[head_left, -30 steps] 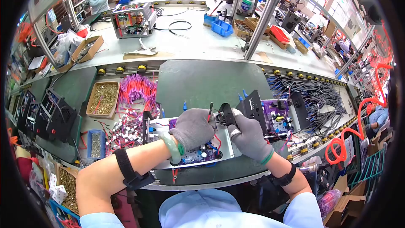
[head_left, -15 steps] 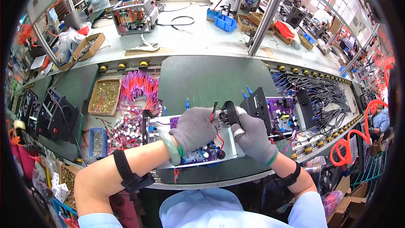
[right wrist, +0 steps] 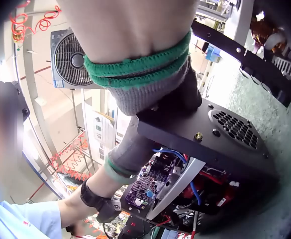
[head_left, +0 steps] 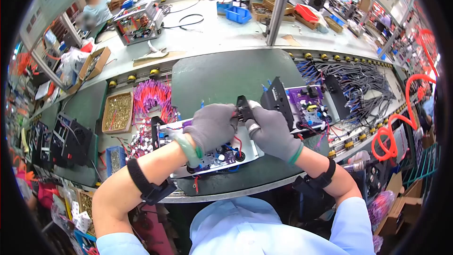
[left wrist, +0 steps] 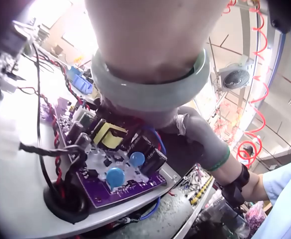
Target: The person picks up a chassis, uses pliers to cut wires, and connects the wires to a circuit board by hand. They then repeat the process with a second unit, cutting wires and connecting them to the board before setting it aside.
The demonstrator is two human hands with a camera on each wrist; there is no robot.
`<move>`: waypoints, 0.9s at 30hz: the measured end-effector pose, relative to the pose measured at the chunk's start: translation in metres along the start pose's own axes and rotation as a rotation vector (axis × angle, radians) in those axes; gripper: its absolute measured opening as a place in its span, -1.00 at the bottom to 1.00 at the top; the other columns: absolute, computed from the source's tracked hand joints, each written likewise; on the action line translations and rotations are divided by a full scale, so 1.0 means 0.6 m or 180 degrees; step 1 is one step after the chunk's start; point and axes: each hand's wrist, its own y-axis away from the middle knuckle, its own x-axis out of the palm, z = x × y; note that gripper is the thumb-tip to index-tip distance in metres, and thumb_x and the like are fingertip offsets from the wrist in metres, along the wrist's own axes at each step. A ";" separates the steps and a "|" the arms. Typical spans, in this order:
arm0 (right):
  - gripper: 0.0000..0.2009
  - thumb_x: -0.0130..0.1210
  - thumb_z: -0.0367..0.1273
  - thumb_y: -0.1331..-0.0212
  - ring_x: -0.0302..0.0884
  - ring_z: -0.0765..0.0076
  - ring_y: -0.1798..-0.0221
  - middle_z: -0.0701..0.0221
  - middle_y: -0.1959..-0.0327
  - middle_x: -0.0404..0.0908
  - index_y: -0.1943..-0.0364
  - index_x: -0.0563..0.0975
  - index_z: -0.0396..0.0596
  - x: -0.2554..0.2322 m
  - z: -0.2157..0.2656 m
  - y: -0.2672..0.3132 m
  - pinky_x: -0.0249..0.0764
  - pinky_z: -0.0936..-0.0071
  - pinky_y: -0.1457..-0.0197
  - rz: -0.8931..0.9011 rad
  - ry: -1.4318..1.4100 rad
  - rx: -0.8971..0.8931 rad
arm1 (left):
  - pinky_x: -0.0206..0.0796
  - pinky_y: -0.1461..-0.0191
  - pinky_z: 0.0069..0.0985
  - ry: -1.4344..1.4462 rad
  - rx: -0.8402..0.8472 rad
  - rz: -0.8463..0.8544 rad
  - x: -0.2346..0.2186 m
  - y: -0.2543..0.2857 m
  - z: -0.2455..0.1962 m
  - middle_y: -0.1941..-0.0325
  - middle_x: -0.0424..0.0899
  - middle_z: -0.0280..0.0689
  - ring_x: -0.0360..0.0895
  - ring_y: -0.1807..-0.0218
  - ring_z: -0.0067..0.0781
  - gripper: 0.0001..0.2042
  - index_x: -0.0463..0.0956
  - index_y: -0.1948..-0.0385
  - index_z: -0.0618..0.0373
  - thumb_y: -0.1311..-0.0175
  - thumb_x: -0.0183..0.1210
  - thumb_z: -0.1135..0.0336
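Observation:
Both gloved hands meet over an open metal chassis [head_left: 252,145] in the head view. My right hand [head_left: 272,133] grips the upright black end panel [head_left: 243,108], thumb and fingers on its right side. Close against the panel's left side, my left hand [head_left: 212,125] has its fingers curled round a thin wire, mostly covered by the glove. Below it the purple circuit board [left wrist: 98,191] shows a yellow transformer [left wrist: 109,136] and blue discs in the left wrist view. In the right wrist view the black panel [right wrist: 185,124] has a round-hole vent; exact fingertip contact is hidden.
A second chassis with a purple board [head_left: 309,104] stands just right of my right hand. Left are a box of brass parts [head_left: 117,112], pink wires [head_left: 152,95] and a blue bin [head_left: 115,159]. Grey cables [head_left: 361,85] lie right; a person [head_left: 96,7] sits across.
The head view has shifted and tilted. The wire end that stuck up from my left fingers is now barely visible. Both hands stay together at the black panel.

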 end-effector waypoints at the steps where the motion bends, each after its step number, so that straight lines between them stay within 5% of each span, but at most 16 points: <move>1: -0.70 0.07 -0.37 -0.19 0.64 -0.21 0.36 0.03 0.47 0.62 0.04 0.49 -0.26 -0.003 0.004 0.000 0.53 -0.06 0.27 0.0021 -0.0015 -0.0024 | 0.49 0.02 -0.07 0.0042 -0.0197 0.0109 -0.007 0.000 -0.003 0.31 0.69 0.01 0.66 0.14 0.15 -0.75 0.62 0.21 0.15 -0.21 0.29 0.19; 2: -0.67 0.07 -0.34 -0.23 0.65 -0.19 0.34 0.06 0.44 0.64 -0.02 0.48 -0.25 -0.006 0.007 0.001 0.54 -0.06 0.24 0.0112 0.0064 0.0097 | 0.53 0.04 -0.26 -0.0180 -0.0138 -0.0088 -0.022 0.017 -0.018 0.32 0.71 -0.10 0.72 0.21 -0.09 -0.76 0.63 0.15 0.18 -0.28 0.31 0.25; 3: -0.67 0.07 -0.34 -0.23 0.65 -0.19 0.34 0.06 0.44 0.64 -0.02 0.48 -0.25 -0.007 0.007 0.002 0.54 -0.06 0.24 0.0053 0.0059 0.0106 | 0.53 0.04 -0.26 -0.0221 -0.0094 -0.0087 -0.022 0.029 -0.014 0.32 0.71 -0.10 0.72 0.21 -0.09 -0.76 0.63 0.15 0.18 -0.28 0.31 0.25; 5: -0.63 0.07 -0.32 -0.25 0.66 -0.17 0.33 0.08 0.42 0.66 -0.07 0.47 -0.26 0.000 0.006 0.003 0.55 -0.05 0.24 0.0028 0.0232 0.0068 | 0.53 0.09 -0.48 0.1029 0.0348 -0.0724 -0.022 0.047 0.002 0.31 0.72 -0.23 0.68 0.25 -0.48 -0.80 0.63 0.10 0.25 -0.30 0.31 0.41; 6: -0.59 0.08 -0.30 -0.26 0.68 -0.15 0.32 0.09 0.41 0.67 -0.10 0.46 -0.29 0.002 0.005 0.002 0.56 -0.03 0.24 0.0069 0.0277 0.0054 | 0.48 0.15 -0.63 0.1406 0.0193 -0.0621 -0.020 0.050 0.005 0.28 0.71 -0.33 0.58 0.25 -0.69 -0.82 0.62 0.09 0.29 -0.30 0.27 0.56; 14: -0.50 0.10 -0.33 -0.23 0.65 -0.15 0.40 0.10 0.50 0.63 -0.23 0.40 -0.30 -0.009 0.015 0.007 0.53 -0.05 0.30 0.0123 0.0610 0.0106 | 0.46 0.22 -0.63 0.2840 -0.0486 -0.0281 0.000 0.033 0.000 0.32 0.71 -0.41 0.56 0.27 -0.69 -0.89 0.64 0.18 0.31 -0.31 0.29 0.54; 17: -0.49 0.10 -0.30 -0.26 0.66 -0.14 0.38 0.10 0.50 0.64 -0.23 0.39 -0.33 -0.008 0.016 0.004 0.54 -0.05 0.28 0.0209 0.0617 0.0131 | 0.49 0.28 -0.47 0.1477 0.0213 -0.0659 0.001 0.027 0.004 0.39 0.74 -0.28 0.66 0.38 -0.46 -0.92 0.65 0.25 0.22 -0.28 0.31 0.48; 19: -0.41 0.09 -0.30 -0.24 0.71 -0.08 0.35 0.10 0.47 0.67 -0.31 0.35 -0.41 -0.015 0.022 0.000 0.58 0.02 0.24 0.0494 0.0723 0.0242 | 0.49 0.28 -0.23 -0.0217 0.0546 -0.0619 -0.017 0.015 -0.009 0.41 0.70 -0.08 0.69 0.37 -0.05 -0.94 0.63 0.34 0.15 -0.22 0.29 0.41; 22: -0.40 0.10 -0.31 -0.23 0.71 -0.06 0.35 0.10 0.48 0.67 -0.32 0.35 -0.42 -0.013 0.019 0.000 0.58 0.03 0.23 0.0481 0.0673 0.0300 | 0.47 0.22 -0.07 -0.0472 0.0506 -0.0458 -0.023 0.011 -0.027 0.40 0.66 0.01 0.64 0.28 0.17 -0.92 0.60 0.39 0.13 -0.17 0.26 0.36; 27: -0.47 0.08 -0.31 -0.27 0.66 -0.13 0.38 0.09 0.50 0.62 -0.29 0.38 -0.30 -0.011 0.015 0.003 0.53 -0.04 0.26 0.0300 0.0535 0.0228 | 0.45 0.26 -0.06 -0.0767 0.0161 -0.0559 -0.034 0.028 0.000 0.45 0.65 -0.05 0.66 0.32 0.10 -0.94 0.57 0.42 0.13 -0.17 0.24 0.38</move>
